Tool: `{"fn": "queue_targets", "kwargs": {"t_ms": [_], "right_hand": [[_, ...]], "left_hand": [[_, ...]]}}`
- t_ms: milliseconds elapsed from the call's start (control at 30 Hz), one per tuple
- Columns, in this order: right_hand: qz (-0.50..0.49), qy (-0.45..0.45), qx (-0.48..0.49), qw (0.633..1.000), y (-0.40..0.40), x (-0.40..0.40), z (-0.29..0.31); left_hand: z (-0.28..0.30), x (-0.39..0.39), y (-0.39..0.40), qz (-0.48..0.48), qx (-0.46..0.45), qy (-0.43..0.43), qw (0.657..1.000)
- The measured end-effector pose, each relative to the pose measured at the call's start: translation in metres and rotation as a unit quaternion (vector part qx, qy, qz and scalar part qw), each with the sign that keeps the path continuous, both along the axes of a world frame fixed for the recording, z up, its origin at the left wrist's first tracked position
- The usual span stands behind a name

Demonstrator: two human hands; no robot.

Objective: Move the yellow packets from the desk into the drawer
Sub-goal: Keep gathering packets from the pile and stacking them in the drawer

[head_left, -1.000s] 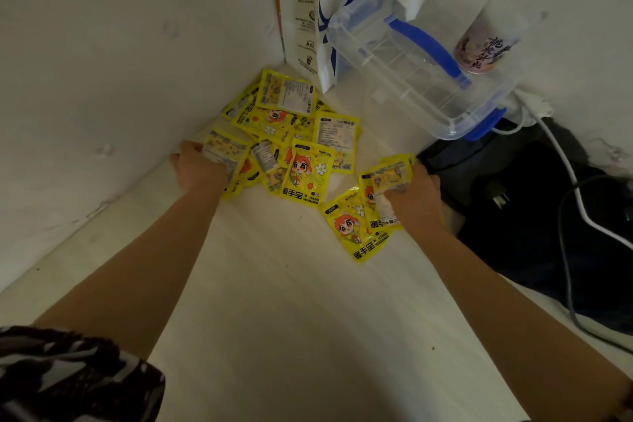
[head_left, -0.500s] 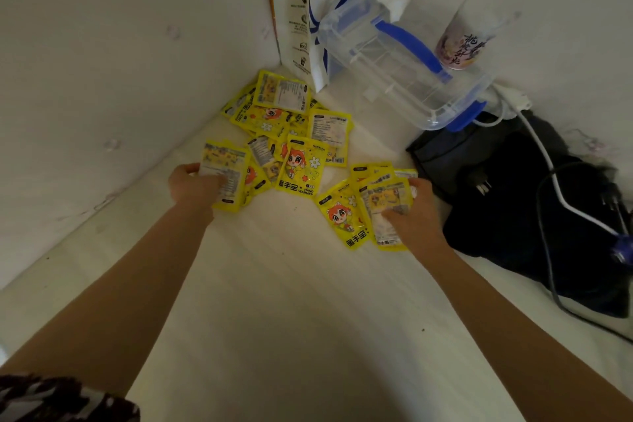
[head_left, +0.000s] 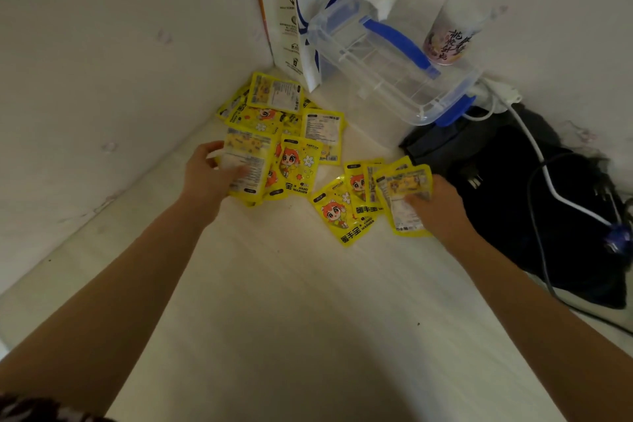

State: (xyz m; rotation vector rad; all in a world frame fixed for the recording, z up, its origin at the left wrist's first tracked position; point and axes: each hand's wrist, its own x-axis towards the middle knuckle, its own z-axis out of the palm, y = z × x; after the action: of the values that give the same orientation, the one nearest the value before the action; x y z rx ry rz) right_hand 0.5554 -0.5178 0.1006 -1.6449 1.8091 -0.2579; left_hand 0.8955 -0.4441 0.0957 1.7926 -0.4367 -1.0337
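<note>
My left hand [head_left: 209,175] and right hand [head_left: 435,205] each pinch yellow packets [head_left: 274,106]; remaining pile lies just beyond left, nearer it.

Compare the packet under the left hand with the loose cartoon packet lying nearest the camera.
The left-hand packet shows its pale printed back; the nearest packet shows its cartoon face. The left hand grips the first; the second lies loose on the desk, untouched. The first tops the corner pile; the second sits by the right hand. Both are yellow.
</note>
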Motion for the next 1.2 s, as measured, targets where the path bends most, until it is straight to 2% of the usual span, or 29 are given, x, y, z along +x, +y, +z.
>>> {"fn": "queue_targets", "kwargs": {"t_ms": [133, 300, 433, 567, 700, 933, 1200], "right_hand": [[-0.015, -0.008, -0.008, 1.000, -0.020, 0.007, 0.002], [0.044, 0.007, 0.010, 0.999, -0.037, 0.012, -0.003], [0.063, 0.017, 0.026, 0.998, -0.045, 0.012, -0.006], [0.073, 0.033, 0.046, 0.996, -0.054, 0.014, -0.008], [0.073, 0.036, 0.058, 0.995, -0.057, 0.016, -0.011], [0.047, -0.015, 0.073, 0.996, -0.049, 0.017, -0.018], [0.064, -0.024, 0.056, 0.996, -0.042, 0.015, -0.015]], "left_hand": [[-0.003, -0.020, -0.019, -0.017, 0.032, 0.013, 0.999], [-0.015, -0.037, -0.035, -0.048, 0.075, 0.017, 0.996], [-0.018, -0.049, -0.044, -0.067, 0.118, -0.060, 0.989], [-0.022, -0.055, -0.050, -0.067, 0.146, -0.100, 0.982], [-0.028, -0.056, -0.055, -0.053, 0.175, -0.080, 0.980], [-0.035, -0.064, -0.061, -0.055, 0.209, -0.075, 0.974], [-0.029, -0.078, -0.047, -0.018, 0.163, 0.023, 0.986]]}}
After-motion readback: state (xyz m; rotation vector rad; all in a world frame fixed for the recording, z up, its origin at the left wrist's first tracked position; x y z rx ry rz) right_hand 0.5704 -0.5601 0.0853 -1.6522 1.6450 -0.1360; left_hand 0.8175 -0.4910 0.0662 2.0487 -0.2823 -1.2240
